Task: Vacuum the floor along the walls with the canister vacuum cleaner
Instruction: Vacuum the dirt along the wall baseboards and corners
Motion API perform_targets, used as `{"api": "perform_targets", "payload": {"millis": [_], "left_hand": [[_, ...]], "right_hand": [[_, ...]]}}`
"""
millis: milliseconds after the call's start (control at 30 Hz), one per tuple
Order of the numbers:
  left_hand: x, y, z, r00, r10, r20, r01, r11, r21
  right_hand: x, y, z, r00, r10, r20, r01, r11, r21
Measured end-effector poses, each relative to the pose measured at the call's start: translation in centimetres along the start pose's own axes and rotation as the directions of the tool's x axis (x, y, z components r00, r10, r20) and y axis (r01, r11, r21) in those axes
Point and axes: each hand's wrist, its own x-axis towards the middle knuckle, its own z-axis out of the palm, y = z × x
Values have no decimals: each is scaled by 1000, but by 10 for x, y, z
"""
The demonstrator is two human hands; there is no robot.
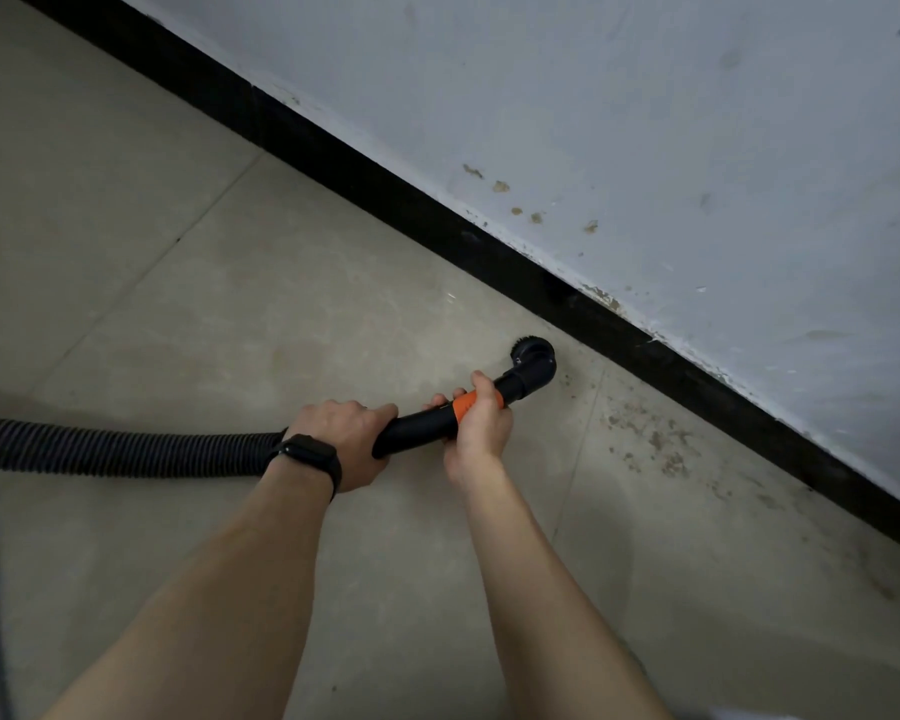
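Both hands [346, 433] [481, 426] clasp the vacuum wand [419, 426]; brush [533, 356] near skirting [437, 220]

Tiled floor [240, 304], beige, with brown debris [655, 444] scattered near a black baseboard [437, 215] under a scuffed pale wall [645, 122]. Left hand [341, 441], black watch [307, 459] on its wrist, wrapped around the black wand [417, 431] where the ribbed hose [115, 452] joins. Right hand [481, 423] clasps the orange collar [463, 403]. Round brush nozzle [533, 358] close beside the baseboard.
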Motion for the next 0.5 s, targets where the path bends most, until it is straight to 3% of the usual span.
{"api": "perform_targets", "payload": {"millis": [500], "left_hand": [[45, 30, -12, 998, -1, -62, -1, 999, -35]], "right_hand": [[37, -39, 7, 998, -25, -62, 24, 999, -24]]}}
